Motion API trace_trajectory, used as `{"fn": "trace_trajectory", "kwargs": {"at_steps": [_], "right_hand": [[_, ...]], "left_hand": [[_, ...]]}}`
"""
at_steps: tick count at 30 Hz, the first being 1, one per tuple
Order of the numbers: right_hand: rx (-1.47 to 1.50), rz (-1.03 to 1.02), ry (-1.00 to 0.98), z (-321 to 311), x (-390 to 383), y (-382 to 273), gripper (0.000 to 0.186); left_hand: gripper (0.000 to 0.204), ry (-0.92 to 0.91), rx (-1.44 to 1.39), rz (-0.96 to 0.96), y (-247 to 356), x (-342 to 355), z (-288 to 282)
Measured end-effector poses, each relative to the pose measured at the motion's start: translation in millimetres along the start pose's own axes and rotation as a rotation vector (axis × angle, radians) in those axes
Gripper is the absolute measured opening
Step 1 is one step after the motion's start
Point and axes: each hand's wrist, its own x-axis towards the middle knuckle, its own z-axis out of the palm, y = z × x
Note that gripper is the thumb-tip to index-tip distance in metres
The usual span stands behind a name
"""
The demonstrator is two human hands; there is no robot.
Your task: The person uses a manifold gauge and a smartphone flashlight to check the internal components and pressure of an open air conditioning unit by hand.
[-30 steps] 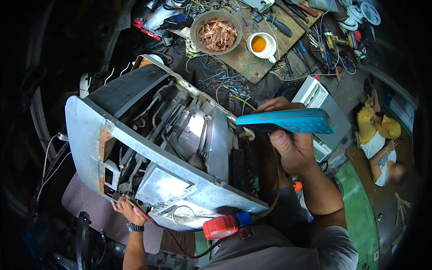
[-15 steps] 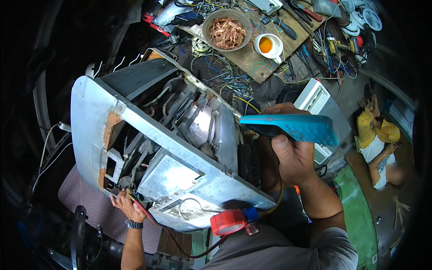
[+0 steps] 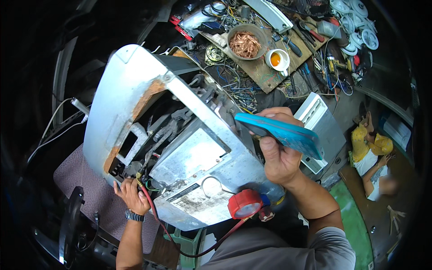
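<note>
A phone in a teal case [image 3: 283, 135] is in my right hand [image 3: 281, 155], held tilted above the right end of an opened metal appliance casing [image 3: 193, 155], with the thumb at its lower edge. Down at the casing's lower left corner, my left hand [image 3: 133, 196] has its fingers closed around the end of a red hose [image 3: 155, 216], beside a brass fitting [image 3: 140, 180]; the fingertips are partly hidden. That hose curves to a red round gauge [image 3: 245, 204] near my body. Pipes [image 3: 173, 123] show inside the rusty-edged casing.
Behind stand a bowl of copper scraps [image 3: 263, 29] and a white cup [image 3: 286, 63] on a wooden board [image 3: 252, 69], amid tangled wires and tools. A white appliance [image 3: 321, 135] stands at right. A person [image 3: 373, 157] sits farther right. A speckled pad [image 3: 74, 184] lies left.
The whole scene has shifted in view, with the casing appearing farther right and turned. The phone has tilted, its right end dropping lower. Both hands keep their holds.
</note>
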Motion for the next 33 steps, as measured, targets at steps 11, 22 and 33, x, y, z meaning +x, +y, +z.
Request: {"fn": "trace_trajectory", "kwargs": {"at_steps": [11,22,33], "right_hand": [[-0.104,-0.174,-0.222,35,14,-18,0.036],[-0.212,-0.320,-0.337,67,24,-1,0.060],[-0.178,-0.376,-0.414,71,31,1,0.049]], "left_hand": [[0.043,0.106,-0.052,0.001,6,9,-10],[0.042,0.148,-0.125,0.001,1,6,-15],[0.041,0.153,-0.180,-0.001,-3,2,-15]]}}
